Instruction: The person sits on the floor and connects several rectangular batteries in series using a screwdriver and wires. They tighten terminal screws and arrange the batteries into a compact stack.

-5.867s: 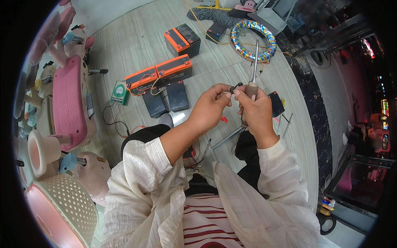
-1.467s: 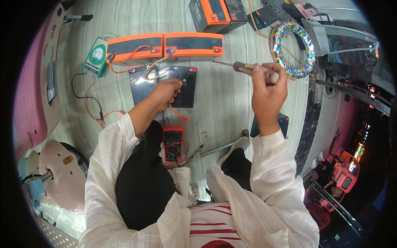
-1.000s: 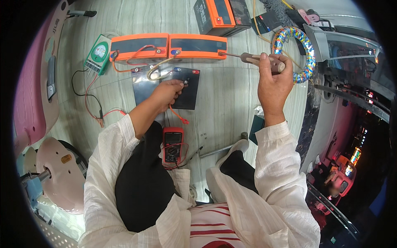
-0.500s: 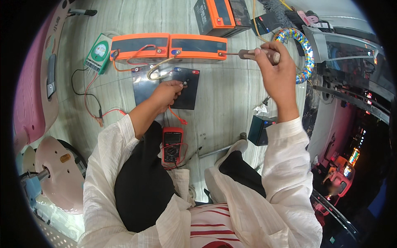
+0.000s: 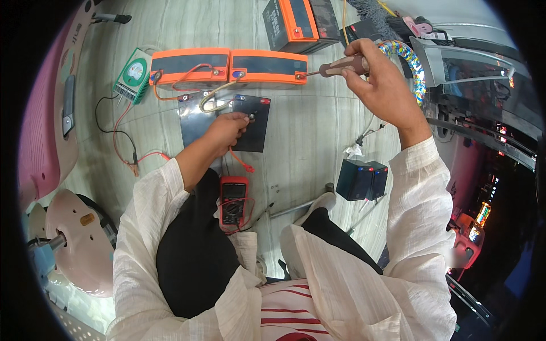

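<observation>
My right hand [image 5: 389, 91] has its thumb and fingers round the handle of a screwdriver [image 5: 335, 67]. The screwdriver's tip meets the right-end terminal of an orange-topped battery [image 5: 270, 61]. A second orange-topped battery [image 5: 190, 60] stands end to end with it, and wires run from their terminals. My left hand [image 5: 226, 135] is closed over a smaller black battery [image 5: 253, 132], pinching an orange wire [image 5: 238, 158] whose loose end hangs below the hand. A small silver bolt [image 5: 252, 117] shows at its fingertips. Another dark, shiny battery [image 5: 193, 116] lies left of that one.
A green analog meter [image 5: 133, 74] with leads stands at left. A red multimeter [image 5: 233, 204] lies by my knee, near small loose pieces. Two dark batteries [image 5: 355, 179] stand at right. Another orange-topped battery [image 5: 293, 25] is at the back. A colourful coiled ring [image 5: 419, 71] is beyond my right hand.
My right hand has turned, its wrist swinging to the right and its fingers spreading wider round the screwdriver handle. The tip stays at the terminal. My left hand keeps its pinch.
</observation>
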### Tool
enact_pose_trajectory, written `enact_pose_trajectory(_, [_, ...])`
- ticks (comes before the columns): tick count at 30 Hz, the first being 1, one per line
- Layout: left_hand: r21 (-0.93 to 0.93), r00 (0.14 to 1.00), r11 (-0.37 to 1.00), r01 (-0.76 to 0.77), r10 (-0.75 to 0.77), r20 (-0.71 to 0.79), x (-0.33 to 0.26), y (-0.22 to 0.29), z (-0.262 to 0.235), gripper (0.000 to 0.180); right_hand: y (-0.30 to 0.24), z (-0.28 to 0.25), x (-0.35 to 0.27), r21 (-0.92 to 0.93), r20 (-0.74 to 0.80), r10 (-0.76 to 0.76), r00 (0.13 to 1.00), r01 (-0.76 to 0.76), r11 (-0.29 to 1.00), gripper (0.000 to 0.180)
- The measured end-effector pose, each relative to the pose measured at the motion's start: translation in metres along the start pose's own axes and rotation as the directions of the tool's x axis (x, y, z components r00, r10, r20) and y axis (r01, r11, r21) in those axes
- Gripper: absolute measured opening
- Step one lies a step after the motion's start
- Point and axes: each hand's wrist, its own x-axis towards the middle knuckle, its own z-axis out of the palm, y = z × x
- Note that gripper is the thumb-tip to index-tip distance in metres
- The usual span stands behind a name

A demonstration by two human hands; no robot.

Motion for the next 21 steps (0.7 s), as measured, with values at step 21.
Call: enact_pose_trajectory(21, [-0.190,0.991,0.979,-0.070,0.090,0.097,-0.002,0.005,0.001,0.023,0.010,0.009,0.005,-0.184,-0.224,-0.093,0.970,0.051,0.982,0.030])
